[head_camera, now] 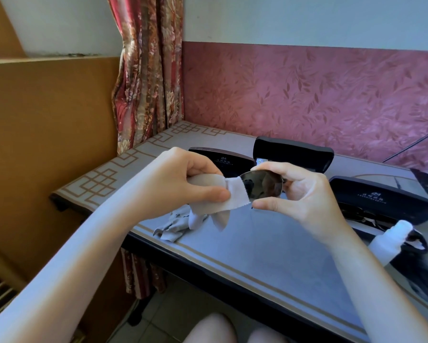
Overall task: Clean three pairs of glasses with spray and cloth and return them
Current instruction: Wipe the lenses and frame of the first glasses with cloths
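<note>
We see reds, pinks and greys around a patterned table.

The curtain (146,70) is red and gold with flowers. The wallpaper (307,95) is dusty pink with darker leaves. The table (269,256) is blue-grey with a tan fret border. We find the left case (220,159), back case (294,152) and right case (381,199) black, with pale lettering on left and right. The cloth (235,194) is pale grey, the glasses (265,186) dark and mirrored, the bottle (391,241) white.

One lens of sunglasses (262,185) — hidden under cloth (235,191).
</note>
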Demonstrator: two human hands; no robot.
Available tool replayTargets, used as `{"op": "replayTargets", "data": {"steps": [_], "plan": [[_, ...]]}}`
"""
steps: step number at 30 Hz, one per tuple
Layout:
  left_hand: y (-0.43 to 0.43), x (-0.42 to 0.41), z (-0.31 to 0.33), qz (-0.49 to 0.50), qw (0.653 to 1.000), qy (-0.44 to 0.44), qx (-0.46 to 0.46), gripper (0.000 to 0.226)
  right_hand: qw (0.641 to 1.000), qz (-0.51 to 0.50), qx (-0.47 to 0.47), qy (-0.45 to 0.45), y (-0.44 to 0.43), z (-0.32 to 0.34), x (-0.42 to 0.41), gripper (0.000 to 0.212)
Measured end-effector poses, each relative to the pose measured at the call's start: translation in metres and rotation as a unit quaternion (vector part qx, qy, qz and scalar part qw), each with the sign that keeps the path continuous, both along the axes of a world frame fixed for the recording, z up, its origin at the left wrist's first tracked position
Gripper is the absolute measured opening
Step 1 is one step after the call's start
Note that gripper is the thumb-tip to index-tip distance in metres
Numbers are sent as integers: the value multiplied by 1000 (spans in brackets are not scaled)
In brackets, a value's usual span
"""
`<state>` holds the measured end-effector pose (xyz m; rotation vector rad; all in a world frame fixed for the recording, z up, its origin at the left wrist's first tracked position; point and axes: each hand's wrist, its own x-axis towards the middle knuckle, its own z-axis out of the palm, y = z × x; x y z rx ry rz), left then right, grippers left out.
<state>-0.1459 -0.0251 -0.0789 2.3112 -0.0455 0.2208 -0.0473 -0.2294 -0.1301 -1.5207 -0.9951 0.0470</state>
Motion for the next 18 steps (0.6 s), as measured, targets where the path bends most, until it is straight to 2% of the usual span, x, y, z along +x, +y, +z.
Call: {"op": "replayTargets", "data": {"steps": [8,15,18], "plan": [[22,-9,8,-107,992,60,-27,29,1000,13,-2,11,2,1,-4,40],[24,-7,0,-41,993,-32,-102,13,999,-4,27,34,0,0,0,44],[26,-7,-5,-36,994,-35,-102,19,999,0,26,33,0,0,0,43]]}}
